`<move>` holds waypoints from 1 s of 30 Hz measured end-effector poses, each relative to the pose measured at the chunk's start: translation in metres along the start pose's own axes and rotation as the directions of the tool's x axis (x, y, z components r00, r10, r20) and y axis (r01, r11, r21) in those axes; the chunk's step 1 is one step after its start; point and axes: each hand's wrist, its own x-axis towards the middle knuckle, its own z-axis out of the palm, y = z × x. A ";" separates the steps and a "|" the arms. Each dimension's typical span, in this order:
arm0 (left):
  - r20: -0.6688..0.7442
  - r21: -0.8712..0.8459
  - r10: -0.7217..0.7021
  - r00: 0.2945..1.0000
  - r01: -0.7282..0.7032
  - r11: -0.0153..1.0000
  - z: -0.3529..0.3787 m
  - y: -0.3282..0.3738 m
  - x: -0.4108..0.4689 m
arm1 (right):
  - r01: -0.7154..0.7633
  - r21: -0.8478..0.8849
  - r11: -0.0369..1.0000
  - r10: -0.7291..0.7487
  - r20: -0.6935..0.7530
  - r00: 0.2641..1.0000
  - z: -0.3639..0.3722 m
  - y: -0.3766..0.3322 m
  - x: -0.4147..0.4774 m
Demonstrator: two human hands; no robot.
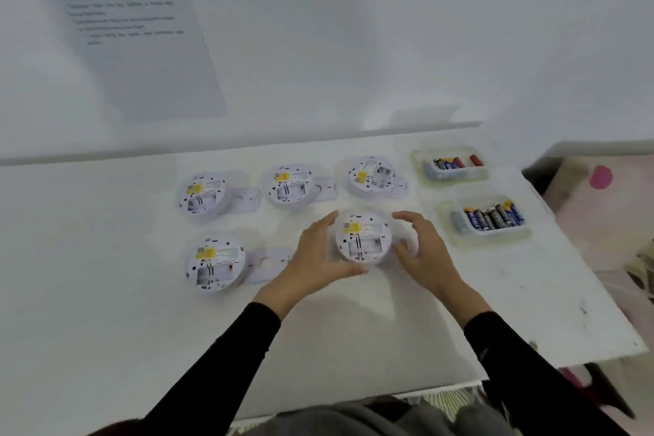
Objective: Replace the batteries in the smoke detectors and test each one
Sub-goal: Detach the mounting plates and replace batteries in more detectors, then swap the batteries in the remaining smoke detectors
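Note:
Five white round smoke detectors lie back-up on the white table [106, 294], their battery bays showing. Three sit in a far row: left detector [201, 196], middle detector [288, 186], right detector [371, 175]. A fourth detector [216, 264] is at the near left. Around the near right detector [362, 239], which rests on the table, both my hands are cupped. My left hand [318, 255] is at its left side with the thumb at the near rim. My right hand [421, 248] is at its right side, thumb by the rim, fingers curved just clear of it.
Flat white mounting plates [269, 260] lie beside the other detectors. Two clear trays of batteries stand at the right: the far tray [477, 175] and the near tray [456, 237]. A printed sheet [134, 28] hangs on the wall. The table's right edge drops off past the trays.

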 end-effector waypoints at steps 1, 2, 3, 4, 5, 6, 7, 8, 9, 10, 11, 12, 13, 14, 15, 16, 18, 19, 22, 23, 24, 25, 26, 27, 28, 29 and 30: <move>0.031 0.015 -0.026 0.999 0.025 1.000 0.007 0.003 0.005 | -0.021 -0.014 1.000 0.022 0.080 0.997 -0.004 0.008 -0.001; 0.041 0.023 -0.036 0.998 0.035 0.999 0.013 0.006 0.008 | -0.032 -0.030 0.999 0.036 0.156 0.987 -0.008 0.014 -0.002; 0.036 0.023 -0.041 0.999 0.040 0.999 0.018 0.006 0.011 | -0.032 -0.047 0.998 0.041 0.214 0.976 -0.011 0.019 -0.002; 0.018 0.019 -0.040 0.999 0.040 0.999 0.023 0.006 0.014 | -0.027 -0.060 0.998 0.042 0.250 0.967 -0.013 0.022 -0.001; -0.004 0.010 -0.044 0.999 0.044 0.999 0.026 0.005 0.017 | -0.022 -0.068 0.997 0.040 0.272 0.962 -0.015 0.026 -0.001; -0.024 0.003 -0.037 0.999 0.038 0.999 0.029 0.004 0.018 | -0.014 -0.076 0.997 0.035 0.285 0.958 -0.016 0.029 0.000; -0.041 -0.003 -0.025 0.999 0.025 1.000 0.031 0.002 0.019 | 0.003 -0.085 0.996 0.023 0.295 0.955 -0.018 0.031 0.000; -0.055 -0.014 -0.009 0.998 0.008 1.000 0.033 0.002 0.019 | 0.020 -0.095 0.995 0.010 0.307 0.952 -0.019 0.033 0.002; -0.075 -0.043 0.006 0.997 -0.009 0.999 0.035 0.003 0.019 | 0.040 -0.099 0.994 -0.007 0.314 0.949 -0.022 0.034 0.003; -0.105 -0.095 0.015 0.994 -0.025 0.995 0.037 0.005 0.019 | 0.060 -0.104 0.993 -0.024 0.317 0.948 -0.025 0.036 0.005; -0.139 -0.166 0.013 0.990 -0.037 0.985 0.040 0.008 0.019 | 0.080 -0.112 0.990 -0.040 0.323 0.946 -0.028 0.037 0.007; -0.170 -0.241 0.002 0.985 -0.044 0.969 0.042 0.012 0.019 | 0.095 -0.125 0.988 -0.048 0.334 0.941 -0.032 0.038 0.008; -0.196 -0.310 -0.005 0.981 -0.057 0.949 0.045 0.016 0.020 | 0.102 -0.137 0.985 -0.047 0.357 0.933 -0.035 0.039 0.008; -0.213 -0.366 -0.010 0.977 -0.070 0.928 0.047 0.020 0.021 | 0.107 -0.137 0.985 -0.046 0.385 0.922 -0.039 0.039 0.007; -0.225 -0.410 -0.014 0.974 -0.082 0.908 0.050 0.025 0.021 | 0.124 -0.114 0.986 -0.068 0.404 0.912 -0.043 0.039 0.006; -0.233 -0.451 -0.017 0.972 -0.093 0.888 0.052 0.031 0.022 | 0.157 -0.079 0.984 -0.113 0.397 0.911 -0.048 0.037 0.007; -0.225 -0.537 -0.033 0.974 -0.096 0.838 0.057 0.044 0.023 | 0.249 -0.019 0.968 -0.235 0.271 0.934 -0.065 0.031 0.014; -0.211 -0.576 -0.040 0.977 -0.091 0.813 0.059 0.049 0.024 | 0.279 -0.005 0.960 -0.275 0.157 0.949 -0.075 0.031 0.021; -0.128 -0.704 -0.035 0.991 -0.066 0.707 0.069 0.058 0.028 | 0.114 -0.020 0.993 -0.115 -0.103 0.988 -0.109 0.041 0.051; -0.085 -0.764 -0.037 0.996 -0.041 0.644 0.073 0.059 0.028 | 0.017 -0.055 0.998 -0.021 -0.077 0.997 -0.120 0.043 0.060; -0.042 -0.816 -0.039 0.998 -0.012 0.577 0.077 0.062 0.029 | -0.067 -0.100 0.993 0.068 0.006 0.998 -0.128 0.047 0.066; -0.016 -0.848 -0.039 0.999 0.007 0.529 0.082 0.065 0.029 | -0.120 -0.155 0.981 0.138 0.113 0.984 -0.133 0.052 0.070; -0.015 -0.858 -0.046 0.999 0.011 0.514 0.087 0.068 0.030 | -0.146 -0.220 0.964 0.194 0.217 0.957 -0.136 0.055 0.074; -0.030 -0.853 -0.051 0.998 0.001 0.522 0.091 0.072 0.031 | -0.146 -0.296 0.944 0.237 0.298 0.925 -0.138 0.056 0.076; -0.049 -0.846 -0.050 0.998 -0.015 0.534 0.095 0.075 0.033 | -0.122 -0.376 0.918 0.263 0.350 0.899 -0.139 0.058 0.079; -0.066 -0.839 -0.049 0.997 -0.029 0.544 0.099 0.077 0.034 | -0.084 -0.451 0.888 0.278 0.384 0.881 -0.138 0.061 0.081; -0.080 -0.833 -0.052 0.995 -0.038 0.553 0.102 0.078 0.036 | -0.036 -0.508 0.861 0.276 0.406 0.871 -0.138 0.064 0.083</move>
